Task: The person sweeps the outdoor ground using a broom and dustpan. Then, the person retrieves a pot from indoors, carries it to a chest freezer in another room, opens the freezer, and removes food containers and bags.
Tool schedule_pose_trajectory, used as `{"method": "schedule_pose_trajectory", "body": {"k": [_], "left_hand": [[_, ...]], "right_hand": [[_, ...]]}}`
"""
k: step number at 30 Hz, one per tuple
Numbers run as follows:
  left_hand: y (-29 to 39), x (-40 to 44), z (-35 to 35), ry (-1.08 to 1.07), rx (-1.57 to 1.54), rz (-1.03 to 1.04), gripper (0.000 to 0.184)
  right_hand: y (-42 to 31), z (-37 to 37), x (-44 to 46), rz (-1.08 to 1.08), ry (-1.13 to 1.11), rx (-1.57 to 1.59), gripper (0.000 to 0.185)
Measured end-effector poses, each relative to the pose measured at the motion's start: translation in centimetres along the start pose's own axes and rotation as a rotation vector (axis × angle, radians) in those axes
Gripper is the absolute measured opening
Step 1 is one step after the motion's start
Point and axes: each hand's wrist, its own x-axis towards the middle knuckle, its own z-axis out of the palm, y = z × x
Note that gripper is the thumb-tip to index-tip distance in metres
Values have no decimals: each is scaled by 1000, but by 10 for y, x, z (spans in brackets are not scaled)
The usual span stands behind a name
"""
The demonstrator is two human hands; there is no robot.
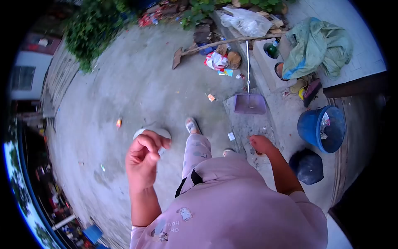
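Left hand (pixel 143 164) raised in front of the body, fingers bent inward with thumb near forefinger, only slightly apart; a pale round thing (pixel 165 133) showing just past the knuckles, with no telling whether held or simply lying in line beyond. Right hand (pixel 260 144) low on the other side, fingers curled nearly closed, hold or no hold impossible to make out. Nearest to the right hand, the purple dustpan (pixel 250 111), down on the concrete ground (pixel 153 91) and apart from the fingers, long handle (pixel 248 66) running up alongside the concrete blocks (pixel 269 76).

For good handling of the dustpan, best to step in close first, then bend at the knees rather than stretch. Open the right fingers well before contact and wrap fully round the handle, high up, for better control of the pan. Lift away from the blocks and the wooden-handled tool (pixel 207 47) crossing near the top — likely snag there. Keep the pan level, mouth tipped slightly up, against spilling any loose bits. Mind the white scrap (pixel 231 136) near the forward shoe (pixel 192 125), and leave room beside the blue bucket (pixel 309 126) and the dark bag (pixel 311 167). With the left hand, keep the wrist loose and steady — no hard squeeze.
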Motion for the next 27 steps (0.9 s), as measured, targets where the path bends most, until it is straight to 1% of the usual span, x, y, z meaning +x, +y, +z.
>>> {"method": "schedule_pose_trajectory", "body": {"k": [2, 3, 4, 5, 6, 7, 8, 9, 10, 11, 13, 14, 15, 17, 19, 20, 21, 23, 24, 25, 26, 27], "left_hand": [[-14, 0, -27, 250, 196, -157, 10], [-51, 108, -76, 206, 149, -60, 10], [-73, 117, -94, 274, 77, -219, 8], [-81, 157, -121, 323, 37, -264, 7], [-86, 177, -137, 332, 46, -353, 7], [-100, 192, -150, 313, 26, -399, 7], [-108, 221, -166, 297, 64, -399, 6], [-118, 240, -177, 281, 102, -432, 5], [-124, 258, -185, 210, 211, -460, 3], [-129, 282, -191, 187, 265, -522, 2], [-144, 310, -208, 115, 311, -604, 2], [-161, 326, -211, 89, 298, -604, 2], [-172, 334, -220, 59, 345, -648, 5], [-186, 348, -231, 25, 395, -721, 11], [-213, 359, -239, 16, 444, -824, 13], [-212, 365, -245, -21, 514, -845, 13], [-225, 370, -239, -75, 559, -863, 14], [-223, 380, -245, -34, 576, -897, 14], [-233, 386, -236, 11, 530, -935, 14], [-229, 391, -238, 72, 505, -973, 14], [-235, 387, -262, 27, 516, -1011, 15], [-239, 395, -254, 3, 545, -1028, 16]], "right_hand": [[-4, 18, -11, 50, 202, 45, 12], [2, -68, 100, 39, 300, -16, 12], [14, -57, 84, 89, 292, -32, 12], [12, -79, 129, 57, 374, -64, 11], [9, -71, 144, 87, 383, -52, 11], [7, -60, 141, 204, 401, -23, 12], [4, -68, 160, 279, 459, -6, 13], [-7, -68, 164, 322, 421, 18, 15], [-8, -62, 176, 340, 403, 103, 15], [-6, -65, 197, 349, 400, 186, 16], [-15, -63, 229, 418, 337, 208, 17], [-8, -78, 245, 399, 366, 141, 18], [-3, -79, 266, 414, 368, 156, 18], [15, -80, 313, 407, 478, 140, 18], [31, -118, 356, 449, 487, 213, 18], [35, -132, 383, 440, 521, 196, 18], [53, -154, 397, 452, 564, 156, 19], [66, -188, 447, 455, 713, 123, 22], [93, -206, 465, 483, 769, 52, 27], [110, -218, 493, 498, 816, -1, 32], [110, -245, 514, 587, 778, 52, 37], [118, -282, 528, 677, 745, 88, 42]]}}
